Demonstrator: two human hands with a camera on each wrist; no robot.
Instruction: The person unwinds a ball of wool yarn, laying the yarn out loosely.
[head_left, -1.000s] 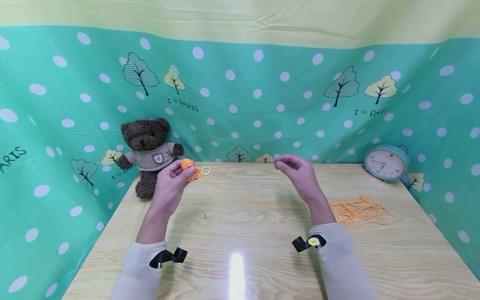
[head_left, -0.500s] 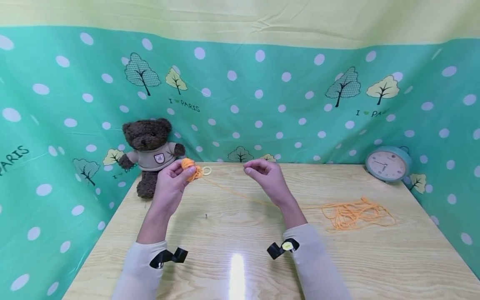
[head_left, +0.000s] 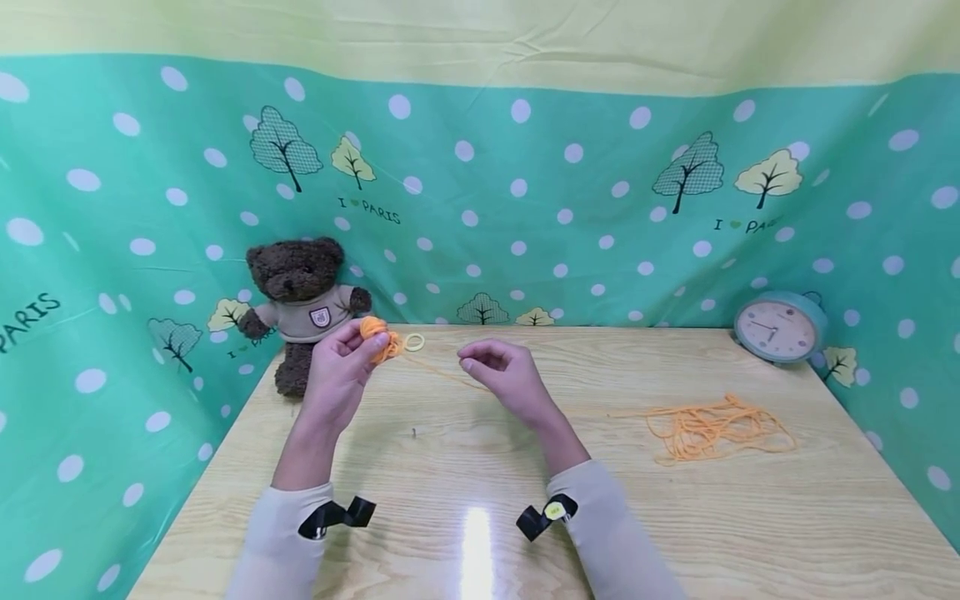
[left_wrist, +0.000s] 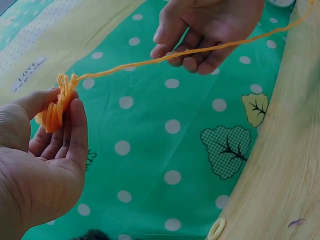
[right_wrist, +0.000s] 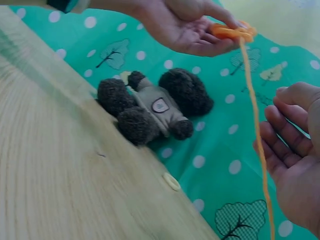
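My left hand (head_left: 337, 379) pinches a small wound bundle of orange yarn (left_wrist: 56, 111) between thumb and fingers, raised above the table. From the bundle a single yarn strand (left_wrist: 130, 65) runs right towards a loose orange yarn pile (head_left: 712, 429) on the table. My right hand (head_left: 517, 383) is beside this strand, to the right of the bundle. Its fingers are loosely bent, with a gap between thumb and fingers. In the right wrist view the strand passes along the outer fingers (right_wrist: 280, 137), not between thumb and forefinger; whether it touches them I cannot tell.
A brown teddy bear (head_left: 300, 292) sits at the table's back left, behind my left hand. A pale yellow ring (head_left: 414, 342) lies near the back edge. At the back right stands a teal alarm clock (head_left: 780, 327). A green dotted curtain (head_left: 517, 217) surrounds the wooden table (head_left: 465, 475).
My right hand has moved left and slightly down, nearer the left hand and the bundle. The left hand has stayed almost in place, still pinching the yarn.
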